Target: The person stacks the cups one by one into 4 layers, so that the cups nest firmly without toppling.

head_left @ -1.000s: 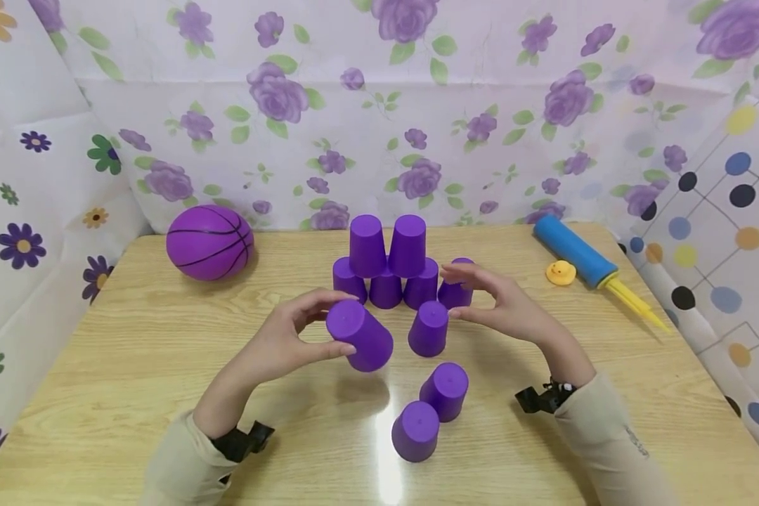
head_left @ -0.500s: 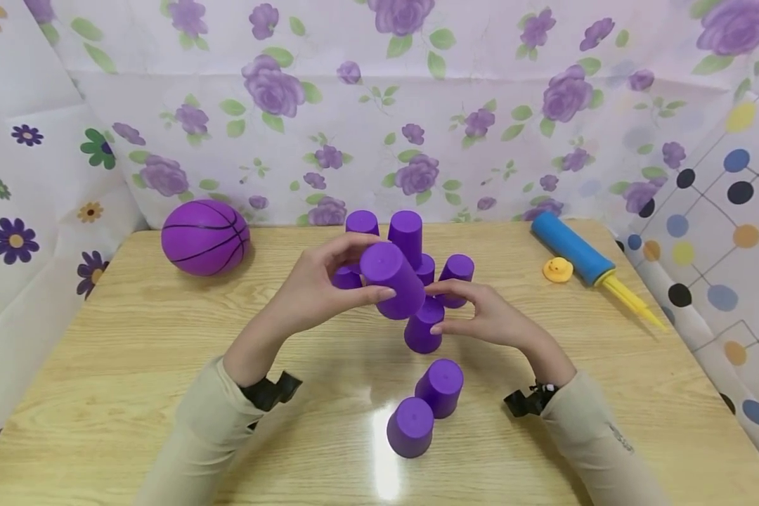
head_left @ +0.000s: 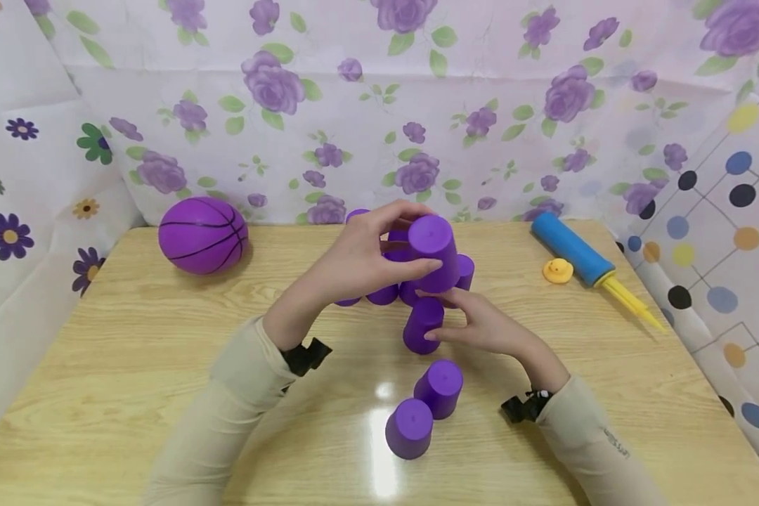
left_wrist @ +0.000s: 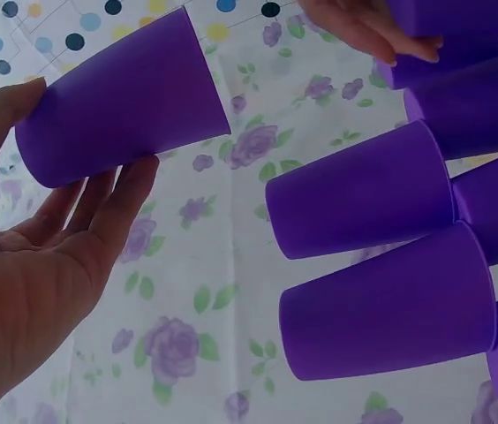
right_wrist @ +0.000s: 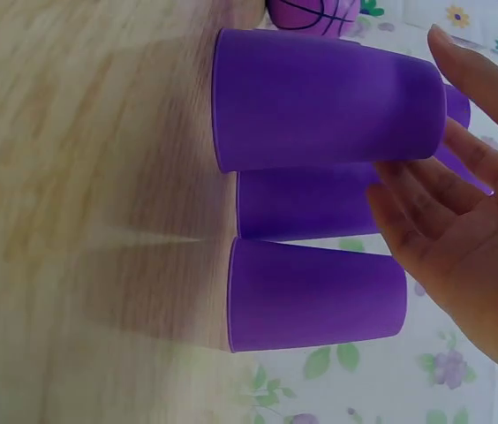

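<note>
A purple plastic cup (head_left: 431, 242), mouth down, is up in the air in my left hand (head_left: 368, 256); the thumb and fingers pinch it near its closed end. It is above the right end of the cup stack, clear of the two upper cups (left_wrist: 364, 190) in the left wrist view. My right hand (head_left: 490, 325) is around a cup (head_left: 421, 327) standing mouth down in front of the stack. In the right wrist view its fingers (right_wrist: 417, 199) reach behind that cup (right_wrist: 328, 102), while the thumb is slightly apart from it. My left hand hides much of the stack.
Two more upside-down cups (head_left: 439, 388) stand nearer me, close together. Another cup (head_left: 464, 270) is at the right of the row. A purple basketball (head_left: 204, 235) lies back left; a blue pump (head_left: 572, 247) and a yellow toy duck (head_left: 558, 270) lie back right.
My left hand has carried its cup right and away from me, from in front of the stack to above its right side. My right hand has moved left, around the front standing cup.
</note>
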Demonstrator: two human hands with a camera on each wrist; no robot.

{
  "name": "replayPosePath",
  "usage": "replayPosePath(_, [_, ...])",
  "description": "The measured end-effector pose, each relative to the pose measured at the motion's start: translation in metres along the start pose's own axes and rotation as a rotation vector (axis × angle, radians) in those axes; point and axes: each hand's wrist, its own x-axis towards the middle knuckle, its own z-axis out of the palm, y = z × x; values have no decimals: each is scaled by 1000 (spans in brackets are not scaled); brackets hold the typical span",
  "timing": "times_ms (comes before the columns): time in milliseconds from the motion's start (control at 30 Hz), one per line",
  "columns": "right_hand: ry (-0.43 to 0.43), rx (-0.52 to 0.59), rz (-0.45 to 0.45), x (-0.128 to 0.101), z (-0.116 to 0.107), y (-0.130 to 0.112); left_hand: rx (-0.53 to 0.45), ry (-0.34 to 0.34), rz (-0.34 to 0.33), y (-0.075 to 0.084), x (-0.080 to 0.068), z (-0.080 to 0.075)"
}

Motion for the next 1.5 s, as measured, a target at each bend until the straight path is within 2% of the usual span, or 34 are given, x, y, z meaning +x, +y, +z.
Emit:
replayPosePath(233, [-12, -27, 35, 0, 3, -1, 71, 6, 31, -6, 22, 7])
replayPosePath(367, [-29, 2, 77, 0, 4, 0, 98, 12, 31, -10, 33, 11])
replayPosePath(500, [-44, 34, 78, 2, 6, -1, 136, 4, 26, -13, 43, 13])
replayPosePath(767, [-43, 8, 64, 1, 5, 1, 254, -69, 14, -18, 69, 16])
replayPosePath(1033, [-46, 33, 66, 0, 3, 2, 283, -88, -23, -30, 80, 19])
replayPosePath(1133, [-49, 41, 68, 1, 3, 2, 330, -107, -41, -33, 84, 18])
replayPosePath(1300, [-61, 52, 78, 1, 3, 2, 425, -135, -103, -37, 89, 19])
replayPosePath(1500, [-63, 54, 79, 0, 4, 4, 428, -165, -162, -43, 89, 21])
